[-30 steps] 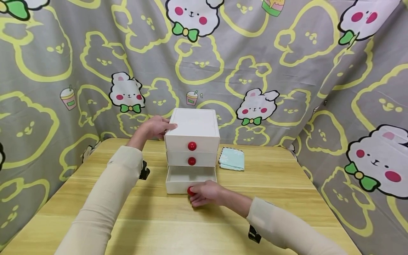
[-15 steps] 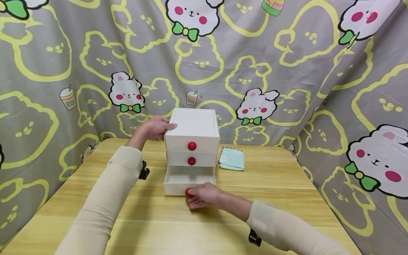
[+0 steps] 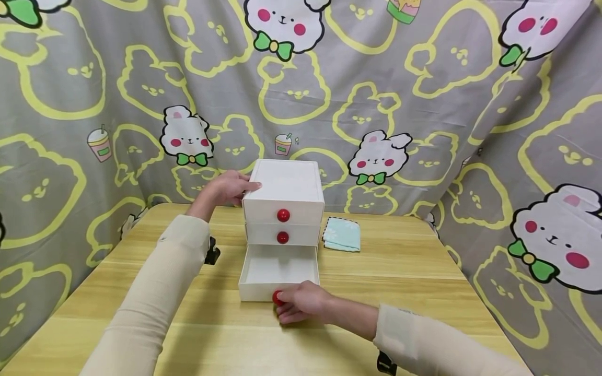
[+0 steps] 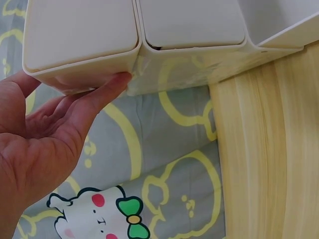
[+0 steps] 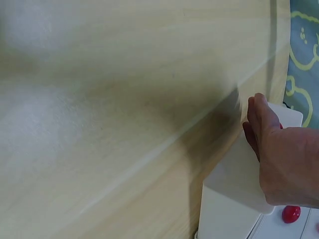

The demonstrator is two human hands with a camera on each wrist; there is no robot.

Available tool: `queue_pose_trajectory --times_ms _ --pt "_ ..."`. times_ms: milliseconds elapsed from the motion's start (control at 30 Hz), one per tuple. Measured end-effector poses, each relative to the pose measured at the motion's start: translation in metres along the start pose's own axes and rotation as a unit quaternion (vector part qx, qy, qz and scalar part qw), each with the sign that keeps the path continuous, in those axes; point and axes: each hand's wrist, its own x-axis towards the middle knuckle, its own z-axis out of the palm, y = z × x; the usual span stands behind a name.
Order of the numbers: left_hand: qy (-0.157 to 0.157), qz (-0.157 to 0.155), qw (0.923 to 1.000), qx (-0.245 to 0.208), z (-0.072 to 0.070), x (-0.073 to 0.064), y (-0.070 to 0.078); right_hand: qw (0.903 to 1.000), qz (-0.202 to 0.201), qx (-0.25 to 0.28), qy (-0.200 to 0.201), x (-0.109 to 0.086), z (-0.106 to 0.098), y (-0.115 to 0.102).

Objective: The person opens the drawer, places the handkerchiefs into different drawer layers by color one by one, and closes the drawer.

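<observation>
Gripping a red knob [image 3: 277, 298] between the thumb and fingers of the right hand [image 3: 305, 303], low over a wood-grain worktop [image 3: 400, 292]. Attached to the front of a bottom drawer [image 3: 256, 292], standing well forward of a white drawer unit [image 3: 287, 180], with pale inner floor exposed to view. Holding the unit's upper left edge in the left hand [image 3: 228, 187], with thumb laid on the top panel and fingers pressed against the side wall, as seen from the left wrist. Lined up above the extended drawer, on two closed fronts: a round red upper knob [image 3: 283, 215] and a matching middle knob [image 3: 282, 237]. Showing only a sliver of the gripped knob past the hand in the right wrist view. Lying just beside the unit, to the right: a folded light-blue cloth [image 3: 342, 234] with white print and dark-checked edging. Dressed in cream sleeves [image 3: 150, 297] on both forearms, with a black fitting [image 3: 212, 251] beneath each cuff. Hung behind and along both sides: a grey curtain [image 3: 291, 104] patterned with yellow outlines and white rabbits in green bows.
</observation>
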Motion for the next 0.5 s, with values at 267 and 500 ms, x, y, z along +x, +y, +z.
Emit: queue_pose_trajectory --times_ms 267,500 --pt "0.001 0.0 1.0 -0.002 0.0 -0.001 0.001 0.9999 0.008 0.008 -0.007 -0.009 0.005 0.006" --pt "0.001 0.0 1.0 -0.002 0.0 -0.001 0.0 0.9998 0.015 0.008 -0.013 -0.013 0.008 0.009"
